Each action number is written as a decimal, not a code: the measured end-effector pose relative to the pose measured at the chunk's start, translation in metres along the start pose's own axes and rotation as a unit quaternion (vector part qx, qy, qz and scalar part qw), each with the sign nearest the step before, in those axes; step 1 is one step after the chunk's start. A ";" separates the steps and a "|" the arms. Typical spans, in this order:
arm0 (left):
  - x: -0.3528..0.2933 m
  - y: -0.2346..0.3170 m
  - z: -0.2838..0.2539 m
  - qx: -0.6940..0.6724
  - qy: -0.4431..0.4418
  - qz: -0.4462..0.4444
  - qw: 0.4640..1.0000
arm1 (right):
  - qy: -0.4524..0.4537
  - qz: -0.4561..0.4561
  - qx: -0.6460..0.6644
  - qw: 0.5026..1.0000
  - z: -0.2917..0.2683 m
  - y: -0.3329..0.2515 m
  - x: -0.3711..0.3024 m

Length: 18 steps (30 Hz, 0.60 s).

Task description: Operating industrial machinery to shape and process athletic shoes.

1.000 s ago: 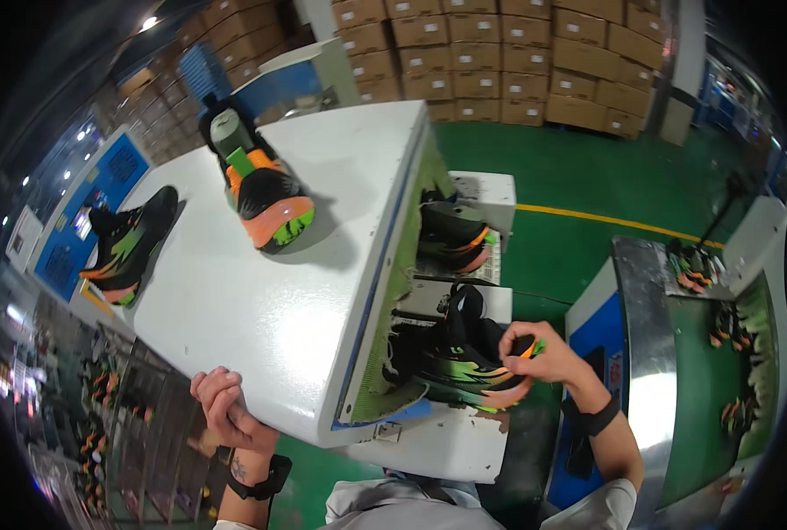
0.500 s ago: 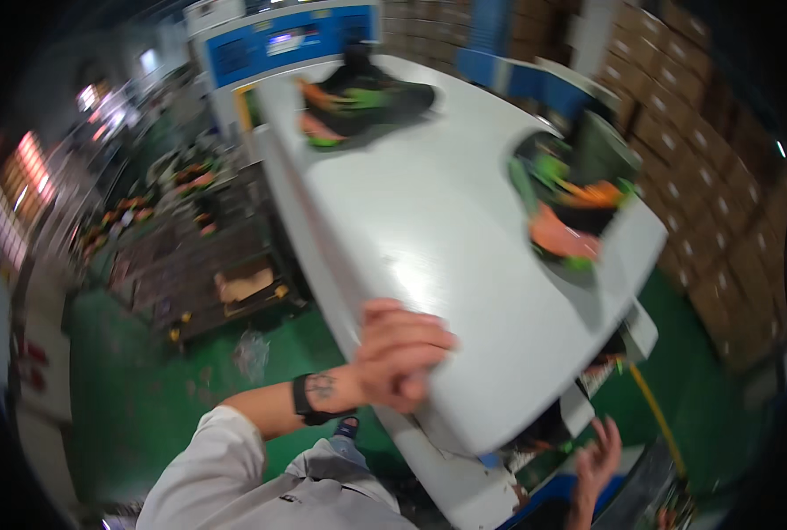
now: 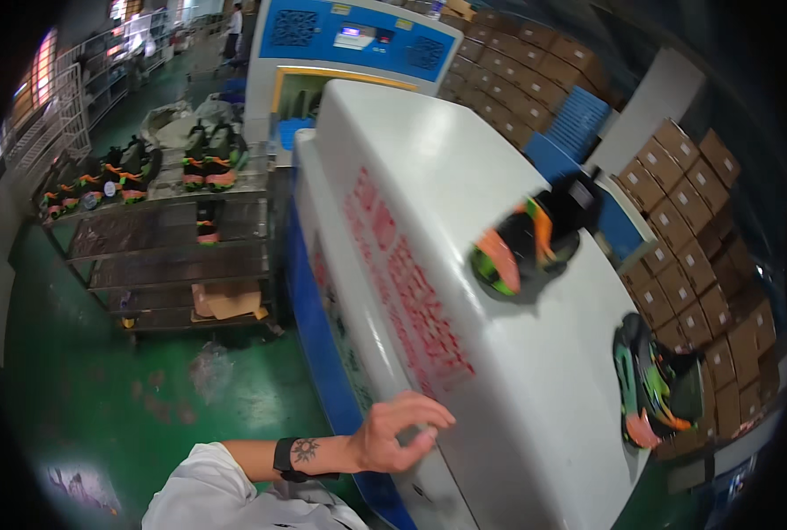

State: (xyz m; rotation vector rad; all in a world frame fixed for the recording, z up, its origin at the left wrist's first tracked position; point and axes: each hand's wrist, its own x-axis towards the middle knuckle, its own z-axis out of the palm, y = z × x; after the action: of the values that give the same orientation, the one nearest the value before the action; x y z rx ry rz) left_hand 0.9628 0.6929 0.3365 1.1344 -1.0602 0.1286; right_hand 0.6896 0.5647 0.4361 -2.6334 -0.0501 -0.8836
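My left hand [image 3: 402, 431] hovers by the side of a large white machine housing [image 3: 543, 380]. Its fingers are bent, with the thumb apart from them and nothing held; whether it touches the housing I cannot tell. On the sloping white top stands a black sneaker [image 3: 535, 234] with orange and green parts. A similar shoe [image 3: 654, 380] is farther right, near the housing's right edge, with a grey-green upper portion. My right hand is out of the picture.
A metal shelf cart [image 3: 172, 256] at left carries several matching shoes [image 3: 212, 159] and flattened cardboard [image 3: 227, 300]. Clear plastic [image 3: 209, 369] lies on the green floor. Beyond the housing are a blue control panel [image 3: 349, 34] and stacked cartons [image 3: 676, 256]. A distant person [image 3: 234, 31] stands at upper left.
The view has swung, showing more of the machine's side and the cart, and the shoes sit farther right in it. My left hand's fingers have loosened. My right hand has left the view.
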 end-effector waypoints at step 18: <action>-0.201 -0.037 -0.278 0.305 -0.321 -0.606 0.661 | -0.330 0.297 0.406 0.799 0.331 -0.044 0.163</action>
State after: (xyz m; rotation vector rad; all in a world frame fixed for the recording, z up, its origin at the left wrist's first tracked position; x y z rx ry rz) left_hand 1.0486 0.9750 0.1574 2.4194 -0.6067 -1.1516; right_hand 1.0046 0.7079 0.3022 -1.8010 0.1757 0.2737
